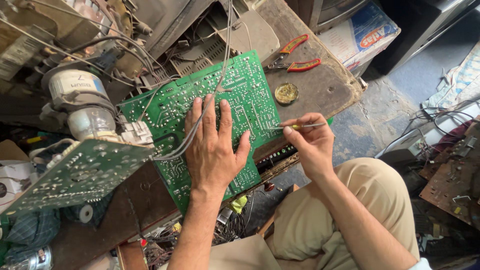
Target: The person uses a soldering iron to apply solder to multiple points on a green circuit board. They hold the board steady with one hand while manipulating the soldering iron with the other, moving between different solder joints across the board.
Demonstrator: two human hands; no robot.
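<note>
A large green circuit board (240, 85) lies solder side up on a worn brown workbench (325, 85). My left hand (212, 147) rests flat on the board with fingers spread, over a bundle of grey wires (197, 127) that runs across it. My right hand (310, 145) pinches a thin metal-tipped tool (292, 127) with a yellow-green handle; its tip touches the board's right part.
Red-handled pliers (295, 55) and a small round tin (286, 93) lie on the bench beyond the board. A second circuit board (75, 172) and a picture-tube neck (82, 102) stand at left. Cardboard box (360, 32) at back right, scrap boards (450, 182) on the floor at right.
</note>
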